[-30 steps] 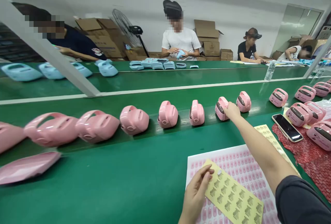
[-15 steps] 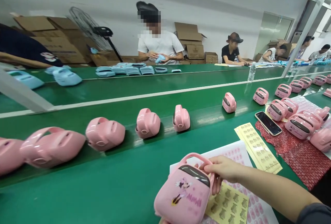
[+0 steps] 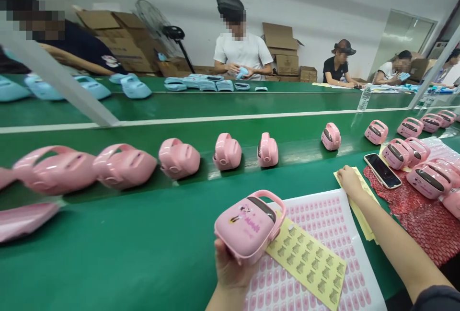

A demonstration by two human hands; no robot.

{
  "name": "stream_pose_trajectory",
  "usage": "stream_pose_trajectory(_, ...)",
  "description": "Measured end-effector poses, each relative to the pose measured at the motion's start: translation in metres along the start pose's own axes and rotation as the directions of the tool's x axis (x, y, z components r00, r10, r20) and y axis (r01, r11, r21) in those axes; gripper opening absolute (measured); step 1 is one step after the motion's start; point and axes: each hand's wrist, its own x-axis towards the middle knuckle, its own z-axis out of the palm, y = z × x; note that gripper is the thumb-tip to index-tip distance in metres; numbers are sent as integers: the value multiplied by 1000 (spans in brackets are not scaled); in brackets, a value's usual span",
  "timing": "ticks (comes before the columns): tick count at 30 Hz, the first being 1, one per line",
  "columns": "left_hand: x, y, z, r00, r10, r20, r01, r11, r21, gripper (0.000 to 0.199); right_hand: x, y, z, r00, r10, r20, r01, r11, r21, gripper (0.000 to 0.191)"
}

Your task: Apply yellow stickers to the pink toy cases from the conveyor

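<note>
My left hand (image 3: pixel 232 268) grips a pink handled case (image 3: pixel 242 229) from below, tilted so its front faces up. That front bears a cartoon mouse print, lettering and a dark glossy strip; the carry handle is raised. Under and beside it lies a yellow sticker sheet (image 3: pixel 309 263) with grey printed labels, on top of a white sheet of pink oval stickers (image 3: pixel 323 210). Farther right, my right hand (image 3: pixel 349 180) is closed over the upper end of another stack of yellow sticker sheets (image 3: pixel 364 217). Its fingertips are hidden, so what they pinch cannot be made out.
Pink cases (image 3: pixel 226 152) stand in a row along the green belt (image 3: pixel 294 141). At right are a phone (image 3: pixel 383 171), red bubble wrap (image 3: pixel 420 220) and more cases. A clear bottle (image 3: pixel 364 97) stands by the white rail. Co-workers sit opposite, near blue parts (image 3: pixel 134 86).
My right hand has let go of the pink case and moved right to the yellow sheets. The case now rests in my left hand, tilted flatter. The view has shifted left.
</note>
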Motion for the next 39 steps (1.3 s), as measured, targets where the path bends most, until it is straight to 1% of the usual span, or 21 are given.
stream_pose_trajectory(2, 0, -1, 10, 999, 1, -34, -1, 1000, -1, 78, 2, 3, -3, 999, 38, 0, -38, 999, 36, 20)
stream_pose_trajectory(5, 1, -6, 21, 996, 12, -93, -12, 1000, 5, 73, 4, 4, -14, 997, 80, 1, -80, 989, 121, 17)
stream_pose_trajectory(7, 3, -8, 26, 991, 46, -129, -44, 999, 14, 71, -1, -3, -24, 997, 78, -8, -75, 979, 189, 18)
stream_pose_trajectory(8, 4, -9, 28, 988, 62, -143, -60, 998, 13, 69, -6, -10, -28, 998, 65, -10, -61, 972, 225, 20)
stream_pose_trajectory(10, 7, -10, 31, 982, 91, -168, -93, 996, -2, 67, -22, -33, -32, 1000, 12, 5, -12, 954, 300, 23)
stream_pose_trajectory(12, 9, -11, 33, 976, 111, -186, -117, 993, -23, 67, -44, -65, -30, 994, -84, 63, 54, 924, 379, 17)
stream_pose_trajectory(14, 11, -13, 36, 970, 130, -206, -141, 989, -38, 68, -67, -99, -22, 966, -209, 152, 120, 885, 451, 9)
stream_pose_trajectory(15, 11, -13, 37, 966, 138, -220, -150, 988, -41, 67, -76, -115, -17, 935, -280, 218, 144, 861, 488, 9)
stream_pose_trajectory(17, 12, -15, 38, 955, 150, -255, -165, 986, -39, 64, -88, -140, -7, 896, -327, 301, 146, 856, 496, 11)
stream_pose_trajectory(18, 12, -16, 38, 950, 153, -271, -169, 985, -34, 63, -91, -149, -2, 886, -331, 324, 143, 861, 489, 12)
stream_pose_trajectory(20, 12, -18, 37, 941, 161, -297, -176, 984, -24, 60, -93, -160, 5, 888, -318, 333, 141, 876, 461, 14)
stream_pose_trajectory(26, 11, -20, 38, 931, 155, -330, -179, 983, -43, 56, -94, -163, 19, 902, -284, 324, 151, 913, 380, 11)
stream_pose_trajectory(31, 12, -22, 45, 905, 193, -380, -203, 979, 15, 52, -95, -163, 22, 898, -303, 320, 164, 904, 395, 11)
stream_pose_trajectory(34, 13, -23, 48, 886, 211, -413, -193, 977, 86, 50, -94, -163, 16, 883, -327, 336, 154, 879, 451, 15)
stream_pose_trajectory(37, 13, -25, 50, 873, 235, -426, -186, 970, 154, 51, -96, -161, 5, 851, -375, 367, 136, 833, 536, 19)
stream_pose_trajectory(39, 14, -26, 51, 865, 248, -436, -187, 966, 178, 51, -99, -157, -3, 831, -397, 391, 109, 804, 584, 19)
